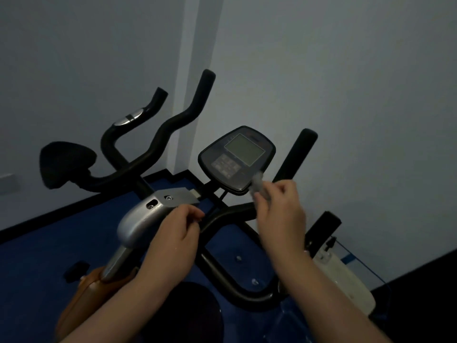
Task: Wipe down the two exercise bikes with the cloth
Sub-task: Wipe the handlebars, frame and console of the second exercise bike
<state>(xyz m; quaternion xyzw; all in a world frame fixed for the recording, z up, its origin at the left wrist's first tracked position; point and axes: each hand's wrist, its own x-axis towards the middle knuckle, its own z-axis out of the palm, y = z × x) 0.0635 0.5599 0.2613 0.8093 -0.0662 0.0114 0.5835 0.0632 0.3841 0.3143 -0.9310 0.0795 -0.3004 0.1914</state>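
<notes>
The cloth is a small pale wad, blurred, pinched in the curled fingers of the right hand and pressed to the near right edge of the console on the near bike. The console faces up, its grey screen unlit above a block of buttons. The left hand is closed in a loose fist just beside the black handlebar, at the silver housing of the second bike; whether it grips anything cannot be told. That bike stands to the left, its own black bars rising far behind, with a black saddle farther left. An orange body panel shows near left. A white part lies right. The floor is blue, the walls pale.
</notes>
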